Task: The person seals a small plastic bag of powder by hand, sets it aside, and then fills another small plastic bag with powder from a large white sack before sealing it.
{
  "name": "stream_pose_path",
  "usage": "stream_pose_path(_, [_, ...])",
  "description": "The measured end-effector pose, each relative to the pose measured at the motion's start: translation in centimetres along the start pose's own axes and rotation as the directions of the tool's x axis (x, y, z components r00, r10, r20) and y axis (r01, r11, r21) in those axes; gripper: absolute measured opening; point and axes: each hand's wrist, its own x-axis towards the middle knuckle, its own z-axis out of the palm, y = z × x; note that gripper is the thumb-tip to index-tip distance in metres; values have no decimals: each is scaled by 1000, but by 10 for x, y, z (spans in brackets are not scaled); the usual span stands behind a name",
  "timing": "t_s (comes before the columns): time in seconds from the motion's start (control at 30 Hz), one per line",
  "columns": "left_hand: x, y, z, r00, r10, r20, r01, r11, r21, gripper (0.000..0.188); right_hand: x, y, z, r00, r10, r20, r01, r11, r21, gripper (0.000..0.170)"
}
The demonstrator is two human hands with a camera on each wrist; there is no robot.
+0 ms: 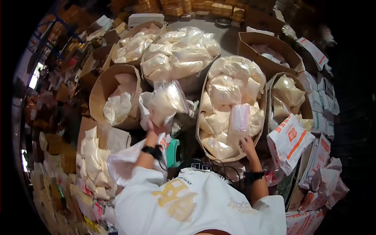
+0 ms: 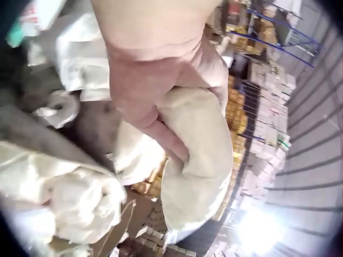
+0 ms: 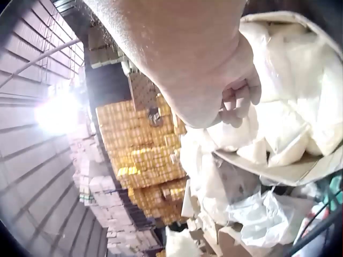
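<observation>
My left hand (image 1: 152, 128) grips a filled clear plastic bag with pale cream contents (image 1: 168, 102). In the left wrist view, the fingers (image 2: 167, 140) press into the side of this plump bag (image 2: 201, 160). Over the near end of a tall oval carton (image 1: 200, 135) hovers my right hand (image 1: 246, 145), its fingers loosely curled with nothing seen in them. That carton is heaped with cream-coloured filled bags (image 1: 225, 92). On the heap, just beyond the right fingertips, lies a clear packet with a pinkish edge (image 1: 240, 117). The right wrist view shows the same curled fingers (image 3: 241, 101) beside the bags.
Other cartons of cream bags surround the person, including a full one (image 1: 180, 51) ahead and a partly filled one (image 1: 96, 92) at left. A teal plastic container (image 1: 173, 152) stands near the left forearm. White sacks with orange print (image 1: 291, 135) lie at right. Yellow stacks (image 3: 144, 160) rise behind.
</observation>
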Motion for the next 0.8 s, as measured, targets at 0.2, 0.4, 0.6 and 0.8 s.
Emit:
stream_pose_path(0.2, [313, 256, 84, 894, 309, -324, -388, 895, -218, 32, -28, 87, -34, 964, 204, -169, -187, 976, 113, 20])
stream_pose_path(0.4, [375, 146, 80, 969, -12, -246, 108, 919, 378, 38, -33, 53, -5, 958, 236, -161, -256, 960, -112, 25])
stream_pose_path(0.6, [225, -92, 36, 765, -626, -149, 636, 698, 329, 32, 29, 103, 4, 949, 242, -202, -292, 916, -274, 32])
stream_pose_path(0.8, [57, -180, 92, 605, -762, -232, 727, 409, 552, 26, 88, 123, 13, 858, 25, -513, -295, 842, -452, 71])
